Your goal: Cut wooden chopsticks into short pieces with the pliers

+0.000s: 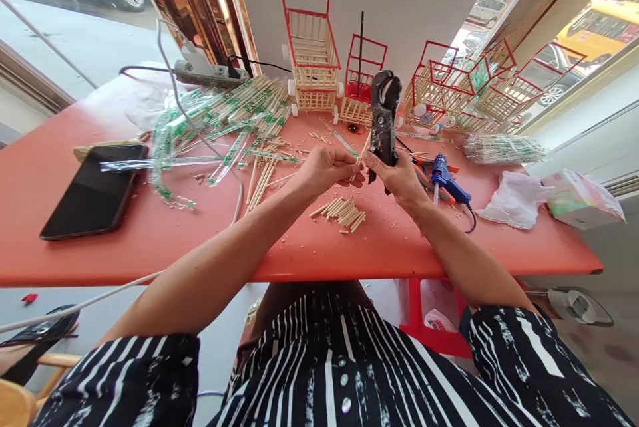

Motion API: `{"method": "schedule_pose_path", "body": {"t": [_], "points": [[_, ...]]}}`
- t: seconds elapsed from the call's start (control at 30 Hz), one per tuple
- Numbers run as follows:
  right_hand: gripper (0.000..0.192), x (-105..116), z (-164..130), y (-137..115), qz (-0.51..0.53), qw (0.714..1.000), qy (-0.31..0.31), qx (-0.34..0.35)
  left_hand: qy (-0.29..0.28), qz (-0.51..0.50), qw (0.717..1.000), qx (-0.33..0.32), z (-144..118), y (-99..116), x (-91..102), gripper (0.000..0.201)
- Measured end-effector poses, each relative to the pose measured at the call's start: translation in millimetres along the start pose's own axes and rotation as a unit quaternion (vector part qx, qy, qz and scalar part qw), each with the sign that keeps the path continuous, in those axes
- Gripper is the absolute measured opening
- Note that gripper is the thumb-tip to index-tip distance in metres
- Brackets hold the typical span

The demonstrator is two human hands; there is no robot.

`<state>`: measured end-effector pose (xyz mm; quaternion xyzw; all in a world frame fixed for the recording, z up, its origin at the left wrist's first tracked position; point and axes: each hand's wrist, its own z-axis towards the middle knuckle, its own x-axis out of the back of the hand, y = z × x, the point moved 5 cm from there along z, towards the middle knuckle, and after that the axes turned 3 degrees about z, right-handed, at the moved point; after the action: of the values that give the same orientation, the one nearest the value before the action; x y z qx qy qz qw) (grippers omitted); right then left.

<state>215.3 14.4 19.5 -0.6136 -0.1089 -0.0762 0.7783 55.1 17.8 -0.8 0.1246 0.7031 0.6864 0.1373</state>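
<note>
My left hand is closed, its fingertips pinching a thin wooden stick that leans up and to the right. Held upright in my right hand is a black hand cutter with a rounded jaw at the top. The right thumb and fingertip reach to the stick beside the cutter. Just below both hands lies a small pile of short cut sticks. Longer bare sticks rest left of the left hand.
The red table carries wrapped sticks, a black phone, a power strip and a blue glue gun. Small stick-built carts stand along the back. Right are a wrapped bundle and a tissue pack.
</note>
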Motion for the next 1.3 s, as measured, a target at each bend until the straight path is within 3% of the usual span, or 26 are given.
{"method": "schedule_pose_path", "body": {"t": [0.13, 0.27, 0.5, 0.77, 0.97, 1.17, 1.3], "points": [[0.048, -4, -2, -3, -0.058, 0.997, -0.017, 0.055, -0.006, 0.011, 1.000, -0.006, 0, -1, -2.1, 0.019], [0.043, -4, -2, 1, -0.067, 0.996, -0.016, 0.051, -0.011, 0.006, 1.000, 0.003, 0, -2, -1.9, 0.014], [0.038, -4, -2, 2, -0.022, 1.000, -0.006, 0.021, -0.040, -0.053, 0.997, 0.035, -3, -1, -3.1, 0.037], [0.042, -3, -2, 0, -0.043, 0.998, -0.012, 0.036, -0.022, -0.066, 0.997, 0.017, -3, -4, -4.8, 0.039], [0.067, 15, 9, 3, -0.049, 0.996, -0.078, -0.007, 0.050, -0.025, 0.998, -0.032, -2, 17, 18.8, 0.022], [0.072, 31, 9, -4, -0.149, 0.977, -0.152, -0.017, 0.146, -0.023, 0.985, -0.093, -8, 43, 51.7, 0.019], [0.075, 25, 4, -12, -0.230, 0.954, -0.192, 0.013, 0.115, -0.025, 0.989, -0.090, -10, 46, 52.2, 0.024]]}}
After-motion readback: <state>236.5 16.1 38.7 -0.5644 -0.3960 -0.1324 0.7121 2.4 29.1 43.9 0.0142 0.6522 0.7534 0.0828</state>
